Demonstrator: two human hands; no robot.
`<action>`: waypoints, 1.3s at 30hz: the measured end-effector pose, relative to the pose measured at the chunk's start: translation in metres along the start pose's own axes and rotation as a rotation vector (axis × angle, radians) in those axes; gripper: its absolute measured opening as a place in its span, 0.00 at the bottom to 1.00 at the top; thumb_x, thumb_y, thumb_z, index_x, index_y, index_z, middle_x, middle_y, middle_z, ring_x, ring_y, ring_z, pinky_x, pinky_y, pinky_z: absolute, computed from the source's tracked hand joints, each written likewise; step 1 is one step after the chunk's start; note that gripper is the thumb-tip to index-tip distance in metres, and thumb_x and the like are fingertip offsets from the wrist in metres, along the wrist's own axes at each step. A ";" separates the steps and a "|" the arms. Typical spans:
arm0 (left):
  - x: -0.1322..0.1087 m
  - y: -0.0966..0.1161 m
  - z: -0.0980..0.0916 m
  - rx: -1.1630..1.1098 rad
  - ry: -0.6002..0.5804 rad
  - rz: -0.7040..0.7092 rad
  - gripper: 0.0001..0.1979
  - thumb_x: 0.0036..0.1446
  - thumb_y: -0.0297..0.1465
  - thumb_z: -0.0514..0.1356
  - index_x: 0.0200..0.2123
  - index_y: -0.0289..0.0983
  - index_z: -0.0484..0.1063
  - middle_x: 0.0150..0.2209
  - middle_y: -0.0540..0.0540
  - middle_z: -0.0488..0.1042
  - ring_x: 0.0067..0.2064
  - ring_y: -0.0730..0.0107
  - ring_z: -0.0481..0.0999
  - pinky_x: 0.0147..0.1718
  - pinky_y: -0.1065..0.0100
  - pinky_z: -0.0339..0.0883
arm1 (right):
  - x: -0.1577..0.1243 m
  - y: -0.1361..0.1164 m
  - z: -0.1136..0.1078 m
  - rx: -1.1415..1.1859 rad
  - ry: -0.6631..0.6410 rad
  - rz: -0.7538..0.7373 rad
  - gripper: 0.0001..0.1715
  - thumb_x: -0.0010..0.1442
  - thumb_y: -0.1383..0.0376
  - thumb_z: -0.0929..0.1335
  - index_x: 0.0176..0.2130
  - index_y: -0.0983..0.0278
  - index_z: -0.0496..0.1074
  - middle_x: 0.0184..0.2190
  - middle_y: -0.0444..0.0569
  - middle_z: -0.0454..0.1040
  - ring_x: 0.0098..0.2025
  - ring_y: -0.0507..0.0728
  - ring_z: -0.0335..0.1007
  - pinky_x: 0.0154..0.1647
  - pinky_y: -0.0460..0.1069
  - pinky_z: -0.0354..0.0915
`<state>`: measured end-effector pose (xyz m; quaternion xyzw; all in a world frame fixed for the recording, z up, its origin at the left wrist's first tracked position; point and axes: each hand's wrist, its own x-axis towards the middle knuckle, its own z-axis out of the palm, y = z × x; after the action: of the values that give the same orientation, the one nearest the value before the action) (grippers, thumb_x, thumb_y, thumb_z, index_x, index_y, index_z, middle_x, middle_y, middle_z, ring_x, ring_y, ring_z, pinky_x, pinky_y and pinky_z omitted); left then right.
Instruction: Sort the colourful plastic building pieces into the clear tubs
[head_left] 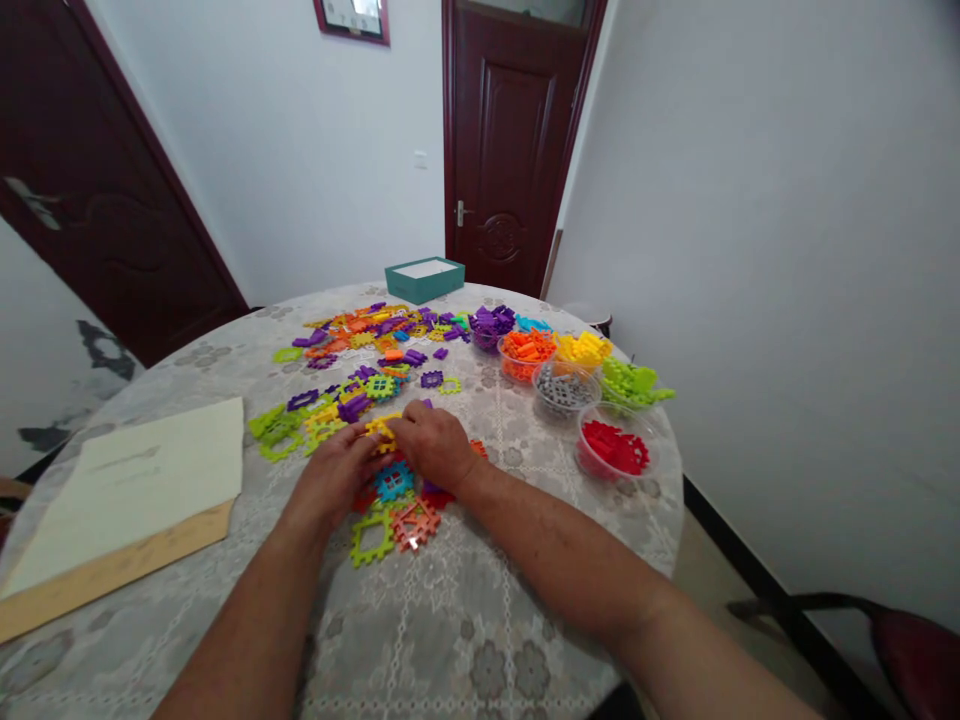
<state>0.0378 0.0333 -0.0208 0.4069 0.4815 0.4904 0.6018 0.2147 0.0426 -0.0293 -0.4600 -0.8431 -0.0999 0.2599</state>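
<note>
My left hand [336, 478] and my right hand [435, 446] meet over the middle of a round table [465, 640]. Both pinch a yellow plastic building piece [382, 430] between their fingertips. Just below the hands lie flat interlocking pieces: a blue one [393, 482], a green frame [373, 540], an orange one [415, 522] and red ones partly hidden under my right hand. A wide scatter of purple, orange, yellow and green pieces [360, 345] covers the table beyond the hands.
Clear bowls stand at the right: purple [491, 326], orange [527, 352], yellow [583, 349], grey [565, 390], green [630, 384], red [616, 447]. A teal box [424, 279] sits at the far edge. A cream sheet on a board [127, 490] lies left. A dark chair [900, 640] stands lower right.
</note>
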 end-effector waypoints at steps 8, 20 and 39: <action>-0.003 0.009 0.003 -0.088 0.044 -0.022 0.15 0.47 0.26 0.69 0.41 0.36 0.76 0.38 0.46 0.81 0.34 0.69 0.82 0.31 0.73 0.79 | 0.002 -0.008 -0.009 -0.018 -0.028 -0.152 0.12 0.74 0.60 0.61 0.46 0.63 0.70 0.44 0.51 0.71 0.43 0.59 0.67 0.39 0.51 0.63; 0.001 0.001 0.001 -0.114 0.081 0.001 0.13 0.49 0.29 0.72 0.38 0.37 0.75 0.35 0.48 0.78 0.32 0.73 0.79 0.31 0.75 0.77 | -0.001 -0.011 -0.004 0.153 -0.006 -0.129 0.13 0.71 0.63 0.65 0.53 0.62 0.72 0.50 0.53 0.72 0.50 0.61 0.68 0.51 0.55 0.67; -0.008 0.012 0.003 0.027 -0.008 0.102 0.26 0.55 0.38 0.72 0.56 0.40 0.73 0.50 0.39 0.80 0.45 0.56 0.86 0.39 0.59 0.84 | 0.023 0.019 -0.037 0.950 0.095 0.431 0.25 0.65 0.57 0.73 0.59 0.58 0.72 0.33 0.40 0.75 0.32 0.53 0.71 0.34 0.47 0.69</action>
<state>0.0378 0.0281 -0.0069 0.4409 0.4642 0.5122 0.5726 0.2328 0.0551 0.0126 -0.4496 -0.6688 0.3288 0.4924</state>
